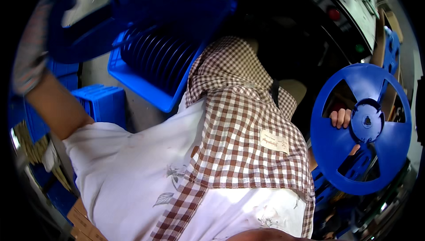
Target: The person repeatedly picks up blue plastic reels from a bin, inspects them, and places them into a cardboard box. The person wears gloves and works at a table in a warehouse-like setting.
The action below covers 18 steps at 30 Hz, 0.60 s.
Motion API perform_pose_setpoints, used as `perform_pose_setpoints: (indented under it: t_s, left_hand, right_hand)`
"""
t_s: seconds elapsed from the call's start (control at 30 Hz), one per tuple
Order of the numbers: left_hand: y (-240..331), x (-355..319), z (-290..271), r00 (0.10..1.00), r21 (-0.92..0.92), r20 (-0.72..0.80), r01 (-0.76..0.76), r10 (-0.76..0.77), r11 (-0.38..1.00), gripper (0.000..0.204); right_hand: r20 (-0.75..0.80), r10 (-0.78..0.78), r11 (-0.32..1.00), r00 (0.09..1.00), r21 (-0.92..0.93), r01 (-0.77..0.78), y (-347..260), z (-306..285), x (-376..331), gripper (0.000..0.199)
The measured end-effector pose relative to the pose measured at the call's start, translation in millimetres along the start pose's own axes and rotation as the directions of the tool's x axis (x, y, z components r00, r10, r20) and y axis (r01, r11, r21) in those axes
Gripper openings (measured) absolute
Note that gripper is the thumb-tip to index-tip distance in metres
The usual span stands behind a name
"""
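At the right, my right hand (341, 118) grips a bright blue plastic reel (393, 145) with three wide openings and a round hub. Its fingers curl through one opening beside the hub, and a fingertip shows in another. At the far left, my left hand (32, 61) wears a greyish glove and is smeared by motion. It holds the edge of a second, darker blue reel (77, 49), which is raised close to view at the upper left; its fingertips are mostly hidden. Beneath that reel, a blue crate (155, 101) holds several dark blue reels (152, 52) standing in a row.
More blue crates (99, 103) stand on the floor at left. A cardboard box (84, 221) sits at lower left. A dark machine front with a red button (334, 14) and a green button (359, 48) lies at upper right, beside a pale worktop (354, 1). Other blue reels (392, 50) hang behind the right-hand reel.
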<state>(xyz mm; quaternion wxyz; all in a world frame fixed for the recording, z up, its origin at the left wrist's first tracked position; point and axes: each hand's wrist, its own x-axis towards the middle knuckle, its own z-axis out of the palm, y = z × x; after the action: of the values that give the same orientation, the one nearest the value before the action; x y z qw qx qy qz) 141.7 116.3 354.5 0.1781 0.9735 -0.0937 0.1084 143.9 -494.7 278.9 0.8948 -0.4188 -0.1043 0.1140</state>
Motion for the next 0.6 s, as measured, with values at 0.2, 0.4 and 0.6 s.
perform_pose_setpoints:
  t_s: [0.2,0.4,0.6]
  left_hand:
    - [-169.3,-81.7,241.0,0.846,-0.979,0.145,0.200,-0.512,0.052,0.024]
    - [-101.5,-49.2,229.1,0.683,-0.042,-0.060,0.727,-0.728,0.686,0.024]
    - [-161.5,-86.2,253.3,0.732,-0.118,-0.200,0.641,-0.651,0.758,0.026]
  right_hand:
    - [0.123,0.079,0.996,0.989,0.028,-0.083,-18.0,-1.8,31.1,0.062]
    - [0.154,0.114,0.993,0.981,0.013,-0.117,-9.4,6.6,39.6,0.063]
    - [0.182,0.117,0.989,0.976,0.064,-0.130,-16.8,-0.8,57.0,0.064]
